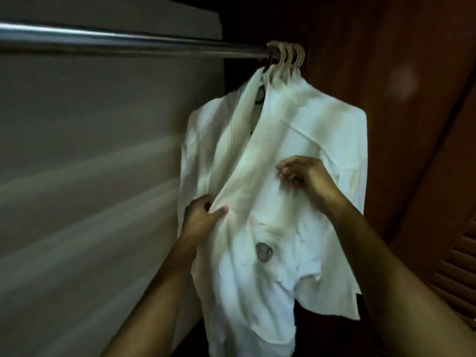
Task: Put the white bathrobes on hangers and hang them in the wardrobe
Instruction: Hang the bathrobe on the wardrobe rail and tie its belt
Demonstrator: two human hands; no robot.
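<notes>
White bathrobes (296, 130) hang on several beige hangers (286, 56) at the right end of the metal wardrobe rail (128, 43). The front robe carries a small dark emblem (264, 251) on its chest. My left hand (203, 215) grips the lower end of the robe's collar band at the left front edge. My right hand (301, 171) pinches the cloth of the right front panel, higher up. The hangers' shoulders are hidden under the robes.
The wardrobe's pale back wall (90, 150) fills the left. A brown wooden side panel (399, 73) stands just right of the robes, with a louvred door (458, 266) at the far right. The rail's left stretch holds nothing.
</notes>
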